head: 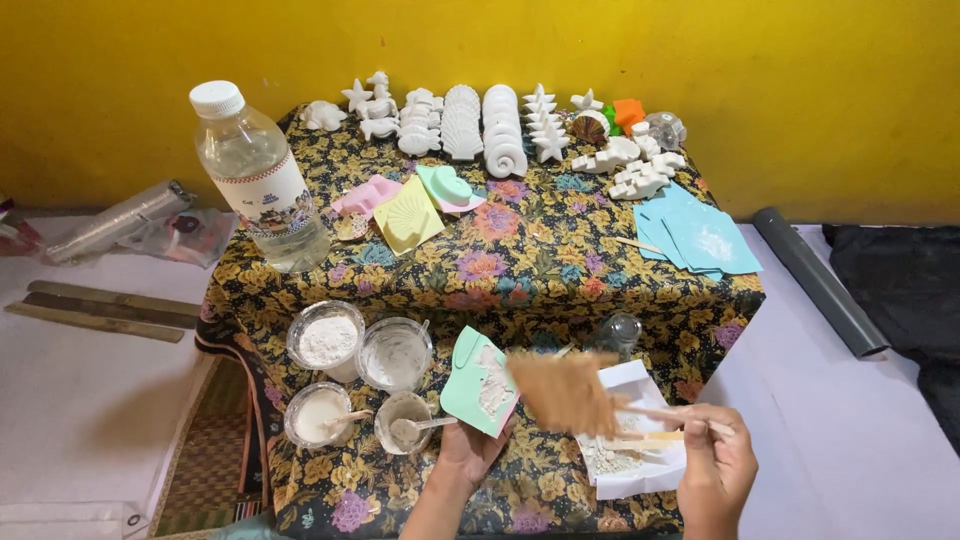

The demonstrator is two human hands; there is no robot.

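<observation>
At desk's near edge: left hand [468, 452] fingers clamped on green mould [480, 382], right hand [716, 462] fingers gripping blurred brush [566, 392]. Behind: finished white casts [480, 125]. Mould partly powdered.

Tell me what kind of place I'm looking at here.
Probably a small home craft corner for casting plaster figures. Rows of white cast shells and stars line a low table under a floral cloth, with cups of white powder and a green mould in the left hand.
</observation>
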